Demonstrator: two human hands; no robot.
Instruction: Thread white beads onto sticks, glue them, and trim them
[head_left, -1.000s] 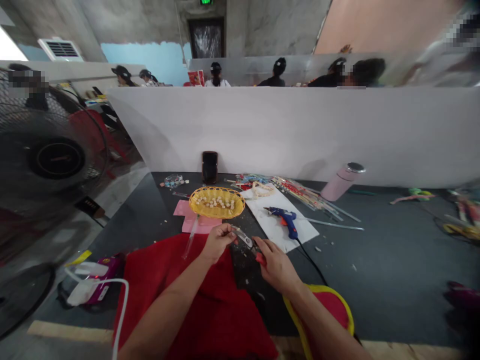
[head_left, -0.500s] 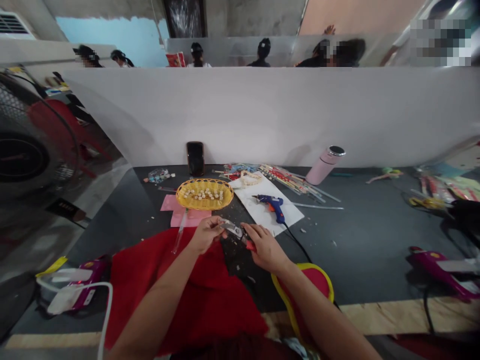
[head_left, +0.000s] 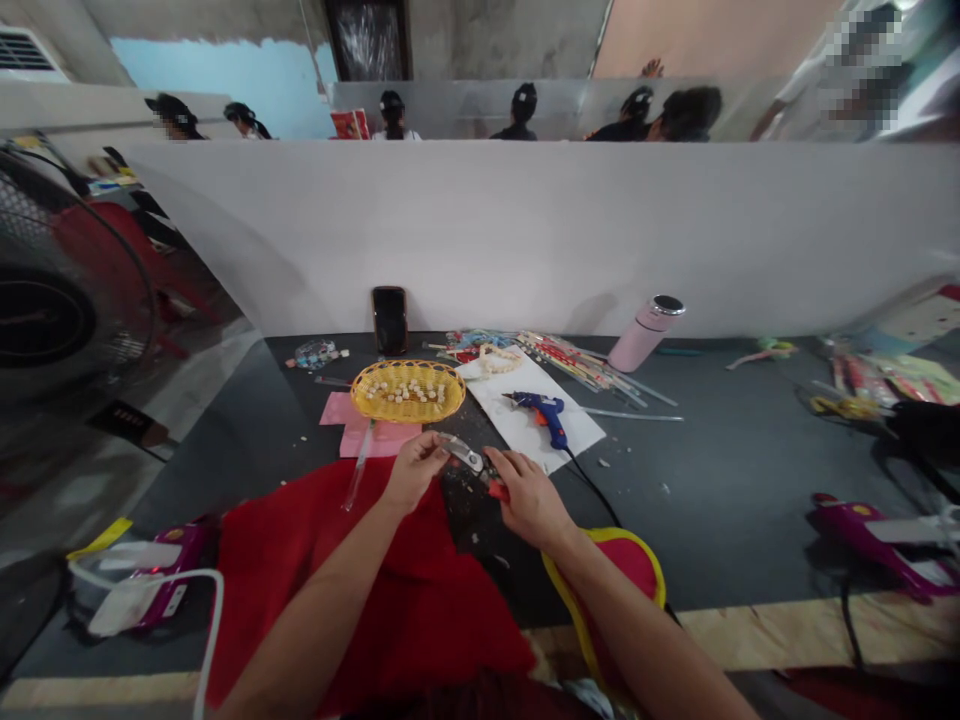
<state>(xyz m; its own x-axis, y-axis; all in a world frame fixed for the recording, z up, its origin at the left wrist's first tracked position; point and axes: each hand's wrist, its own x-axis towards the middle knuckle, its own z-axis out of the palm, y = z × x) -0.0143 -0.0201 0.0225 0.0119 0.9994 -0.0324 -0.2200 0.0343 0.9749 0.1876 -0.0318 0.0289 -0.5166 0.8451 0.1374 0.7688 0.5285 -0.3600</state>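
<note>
Over the dark worktop, my right hand [head_left: 531, 498] is closed on a pair of red-handled snips [head_left: 473, 459] with a silver blade and a round pivot. The blade points left, toward the fingers of my left hand [head_left: 415, 468]. Those fingers are pinched together at the blade's tip; any small piece between them is too small to make out. Just beyond my left hand stands a yellow woven basket [head_left: 358, 400] with several small whitish pieces in it. A red cloth [head_left: 375, 610] lies beneath my forearms.
A blue glue gun [head_left: 546, 410] lies on a white sheet [head_left: 499, 415], its cord running toward me. Behind are thin sticks [head_left: 574, 360], a pink bottle [head_left: 645, 335] and a phone [head_left: 390, 320]. Pink paper [head_left: 375, 440] lies under the basket. A white partition [head_left: 525, 240] closes the back.
The snips' blade shows slightly more clearly between my hands, which stay almost in place. The whole view has shifted a little. Things on the worktop lie as before.
</note>
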